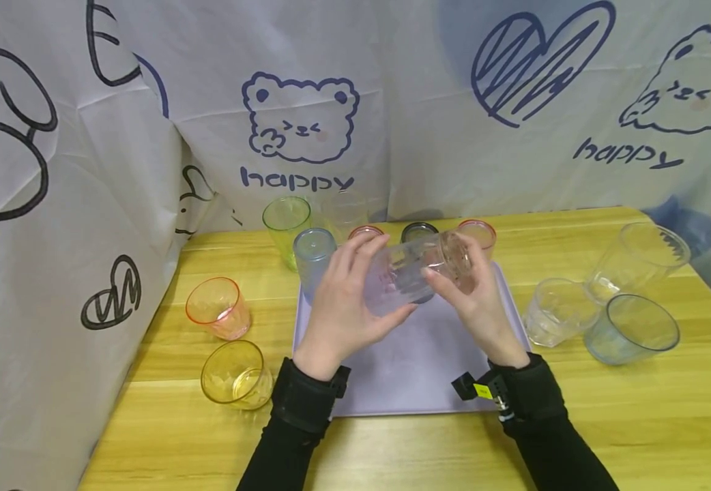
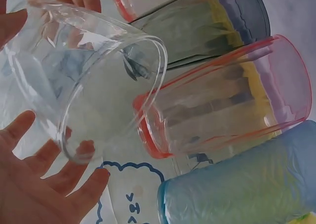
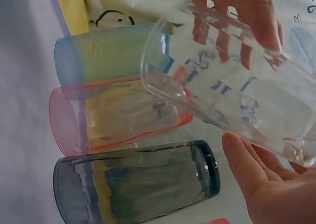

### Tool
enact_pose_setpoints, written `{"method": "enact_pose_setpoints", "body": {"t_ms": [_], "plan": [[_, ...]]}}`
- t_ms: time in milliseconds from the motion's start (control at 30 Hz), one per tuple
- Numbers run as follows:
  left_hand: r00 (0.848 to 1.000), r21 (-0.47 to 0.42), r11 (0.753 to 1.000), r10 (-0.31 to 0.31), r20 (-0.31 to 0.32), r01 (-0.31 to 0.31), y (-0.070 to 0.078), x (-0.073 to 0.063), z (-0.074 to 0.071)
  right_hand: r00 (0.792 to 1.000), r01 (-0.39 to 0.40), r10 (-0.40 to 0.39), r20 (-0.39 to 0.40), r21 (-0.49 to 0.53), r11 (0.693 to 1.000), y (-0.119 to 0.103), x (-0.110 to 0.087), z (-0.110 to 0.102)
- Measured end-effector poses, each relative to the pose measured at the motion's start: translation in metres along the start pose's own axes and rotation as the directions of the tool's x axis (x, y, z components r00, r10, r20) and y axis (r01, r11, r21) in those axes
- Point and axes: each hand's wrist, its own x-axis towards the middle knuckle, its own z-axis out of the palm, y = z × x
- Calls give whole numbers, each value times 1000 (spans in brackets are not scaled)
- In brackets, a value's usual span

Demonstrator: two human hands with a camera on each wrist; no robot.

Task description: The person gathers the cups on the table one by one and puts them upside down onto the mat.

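Both hands hold a clear tumbler (image 1: 395,273) on its side above the lavender tray (image 1: 417,382). My left hand (image 1: 342,307) curves round its open end; fingertips show through the wall beside the rim in the left wrist view. The thick base end is pinched by my right hand (image 1: 481,307), thumb on the near side. Close behind the tumbler, upside-down cups line the tray's far side: a blue cup (image 1: 314,259), a red-tinted cup (image 2: 222,98), a dark grey cup (image 3: 136,182) and another red-rimmed cup (image 1: 478,232) partly hidden by the right hand.
Left of the tray stand an orange-rimmed cup (image 1: 217,310) and a yellow cup (image 1: 237,378). A green cup (image 1: 286,221) is behind the blue one. On the right are a small clear glass (image 1: 548,317), a tall clear glass (image 1: 628,262) and a grey-blue cup (image 1: 628,334).
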Motion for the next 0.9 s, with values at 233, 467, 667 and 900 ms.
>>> {"method": "enact_pose_setpoints", "body": {"t_ms": [233, 467, 667, 900], "plan": [[998, 39, 999, -3, 60, 1, 5, -1, 5, 993, 86, -82, 87, -45, 995, -1, -2, 2], [989, 64, 997, -57, 140, 48, 8, -3, 11, 987, 123, -105, 118, -155, 980, 0, -4, 4], [987, 73, 994, -95, 132, 86, 7, -4, 16, 987, 130, -104, 119, -238, 963, -1, -5, 5], [986, 77, 992, -112, 122, 103, 8, -5, 17, 988, 131, -102, 114, -282, 950, -1, -6, 5]]}}
